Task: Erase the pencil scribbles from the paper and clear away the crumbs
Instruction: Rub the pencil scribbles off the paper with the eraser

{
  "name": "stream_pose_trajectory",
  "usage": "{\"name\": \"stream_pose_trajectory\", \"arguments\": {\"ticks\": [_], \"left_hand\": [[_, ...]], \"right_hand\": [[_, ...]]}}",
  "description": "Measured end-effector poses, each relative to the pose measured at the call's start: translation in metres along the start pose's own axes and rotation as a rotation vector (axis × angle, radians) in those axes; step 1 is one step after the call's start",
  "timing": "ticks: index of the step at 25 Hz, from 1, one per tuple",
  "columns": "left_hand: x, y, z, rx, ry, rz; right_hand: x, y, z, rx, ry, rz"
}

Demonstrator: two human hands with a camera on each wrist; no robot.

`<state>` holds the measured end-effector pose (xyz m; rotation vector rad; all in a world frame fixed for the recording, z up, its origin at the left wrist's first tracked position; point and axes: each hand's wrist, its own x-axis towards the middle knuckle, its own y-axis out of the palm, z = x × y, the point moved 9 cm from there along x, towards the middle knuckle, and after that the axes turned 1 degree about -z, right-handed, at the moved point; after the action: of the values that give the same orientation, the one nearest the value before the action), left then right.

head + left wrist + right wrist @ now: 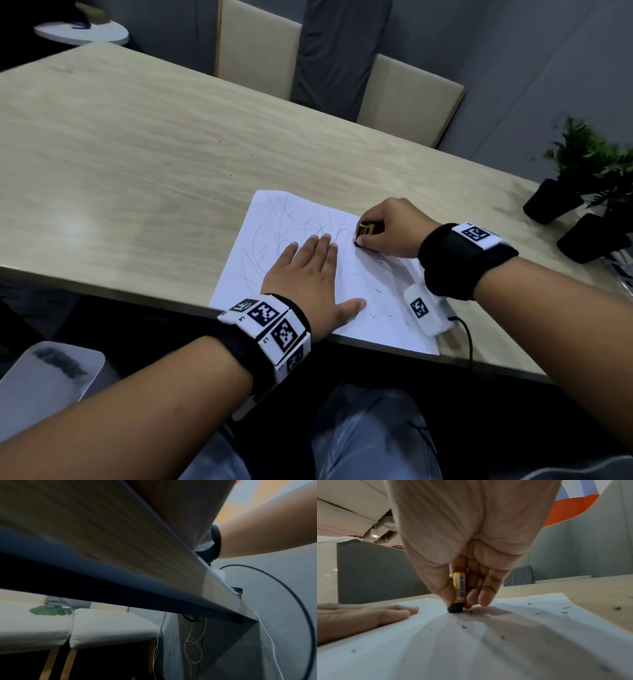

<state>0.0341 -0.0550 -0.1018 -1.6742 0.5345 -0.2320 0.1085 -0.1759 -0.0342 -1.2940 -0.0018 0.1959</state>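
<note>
A white sheet of paper (pixel 274 236) with pencil scribbles lies at the near edge of the wooden table (pixel 137 154). My left hand (pixel 308 274) lies flat on the sheet, fingers straight, pressing it down. My right hand (pixel 387 229) pinches a black eraser in a yellow sleeve (pixel 363 230) and holds its dark tip on the paper (pixel 436 642) by the right edge. The right wrist view shows the eraser (pixel 458 592) upright between thumb and fingers, with dark crumbs (pixel 565 612) scattered over the sheet. Crumbs (pixel 378 290) also dot the near right part of the paper.
Two small potted plants in black pots (pixel 551 200) stand at the table's right end. Beige padded chairs (pixel 257 44) line the far side. A black cable (pixel 469 339) hangs off the near edge by my right wrist. A pale bin (pixel 44 380) sits low on the left.
</note>
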Motion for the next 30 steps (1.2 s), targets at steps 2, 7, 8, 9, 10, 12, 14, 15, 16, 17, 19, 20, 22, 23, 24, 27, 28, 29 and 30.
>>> {"name": "stream_pose_trajectory", "arguments": {"ticks": [2, 7, 8, 9, 10, 12, 14, 15, 16, 17, 19, 20, 22, 23, 24, 27, 28, 29, 30], "left_hand": [[0.000, -0.001, 0.000, 0.002, -0.003, 0.005], [0.001, 0.001, 0.000, -0.004, 0.010, 0.005], [0.001, 0.001, 0.000, -0.001, 0.010, 0.004], [0.000, 0.001, 0.000, 0.003, 0.006, 0.002], [0.000, 0.001, 0.001, 0.004, 0.001, 0.003], [0.000, 0.000, 0.000, 0.002, -0.001, 0.007], [0.000, 0.001, 0.000, 0.001, 0.003, 0.005], [0.000, 0.001, 0.000, 0.000, 0.006, 0.003], [0.001, 0.000, 0.000, 0.000, 0.010, 0.001], [0.001, 0.000, 0.000, 0.001, 0.010, 0.000], [0.000, 0.001, 0.001, 0.005, 0.003, 0.006], [0.000, 0.000, 0.001, 0.005, -0.001, 0.009], [-0.001, 0.000, 0.000, 0.006, -0.004, 0.015], [0.000, 0.001, 0.000, 0.006, -0.001, 0.013], [0.000, 0.001, 0.000, 0.007, 0.001, 0.009], [0.001, 0.000, 0.000, 0.007, 0.007, 0.001], [0.001, 0.000, 0.000, 0.006, 0.006, 0.004], [0.000, 0.000, 0.000, 0.004, 0.004, 0.008], [0.000, 0.000, 0.000, 0.001, 0.001, 0.008]], "right_hand": [[0.002, -0.002, -0.002, -0.012, 0.018, -0.001], [-0.012, 0.014, 0.008, 0.070, -0.012, 0.149], [-0.010, 0.009, 0.006, 0.062, -0.014, 0.086], [-0.007, 0.004, 0.005, 0.036, -0.017, 0.028], [-0.004, 0.001, 0.005, 0.008, -0.020, -0.008], [-0.004, 0.001, 0.006, 0.011, -0.016, 0.007], [-0.010, 0.013, 0.016, 0.061, -0.042, 0.139], [-0.015, 0.019, 0.021, 0.072, -0.064, 0.195], [-0.018, 0.022, 0.024, 0.067, -0.081, 0.204], [-0.017, 0.021, 0.023, 0.054, -0.089, 0.167], [-0.009, 0.011, 0.017, 0.006, -0.087, 0.044], [-0.007, 0.006, 0.015, -0.018, -0.080, 0.001], [-0.005, 0.005, 0.014, -0.011, -0.066, 0.014], [-0.007, 0.009, 0.016, 0.021, -0.067, 0.072], [-0.011, 0.016, 0.021, 0.058, -0.074, 0.143], [-0.014, 0.019, 0.023, 0.068, -0.091, 0.126], [-0.009, 0.013, 0.020, 0.048, -0.082, 0.056], [-0.006, 0.007, 0.016, 0.032, -0.065, 0.005], [-0.003, 0.004, 0.015, 0.030, -0.047, -0.013]]}}
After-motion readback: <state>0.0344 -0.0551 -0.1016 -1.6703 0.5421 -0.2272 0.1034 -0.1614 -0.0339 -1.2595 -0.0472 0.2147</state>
